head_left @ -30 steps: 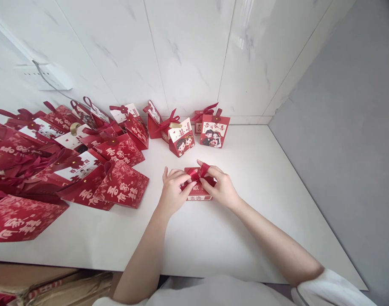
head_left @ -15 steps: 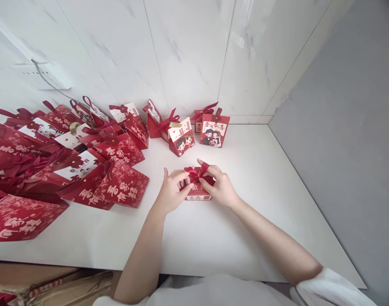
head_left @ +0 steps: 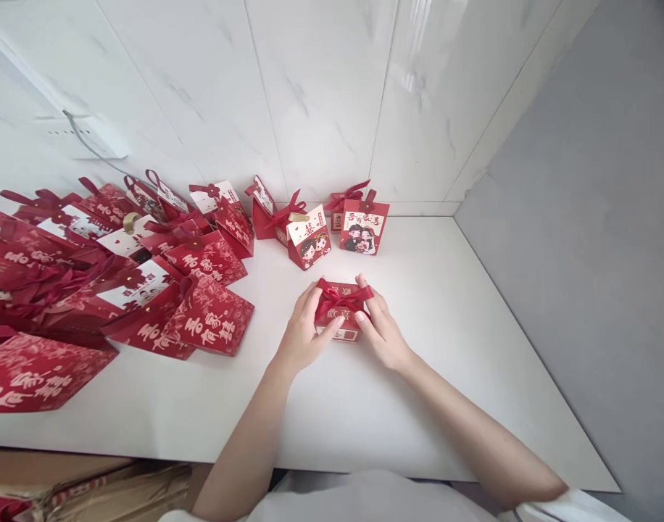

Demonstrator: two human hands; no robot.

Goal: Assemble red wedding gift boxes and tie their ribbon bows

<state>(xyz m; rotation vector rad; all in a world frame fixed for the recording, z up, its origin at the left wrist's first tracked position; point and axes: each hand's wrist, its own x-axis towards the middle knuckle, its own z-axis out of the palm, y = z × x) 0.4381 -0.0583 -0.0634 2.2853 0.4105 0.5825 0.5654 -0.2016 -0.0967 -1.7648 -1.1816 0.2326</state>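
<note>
The bow-tied box (head_left: 349, 315) is set on the white table (head_left: 451, 355), straight in front of the wearer and between the two hands, and by it all other places are given. It is bracketed from the left by the left hand (head_left: 304, 328) and from the right by the right hand (head_left: 385, 335). Neither hand can be called nearer, since contact seems to be made by both.

The left hand is half open and curved: its thumb is laid on the box's near face, its fingers along the left side. The right hand is cupped likewise, with its thumb at the near right edge and its forefinger raised beside the far right edge. The box is held between them; how firmly cannot be told.

The red ribbon bow (head_left: 343, 296) is seated on the box's top, its length laid from left to right, so that the line from hand to hand is matched by it. The box's own long axis cannot be judged, as its sides are partly covered.

Beyond the box, well apart from it, the couple-print box (head_left: 364, 230) and the white-topped box (head_left: 310, 239) are stood. To its left, many red boxes (head_left: 217, 315) are crowded together.
</note>
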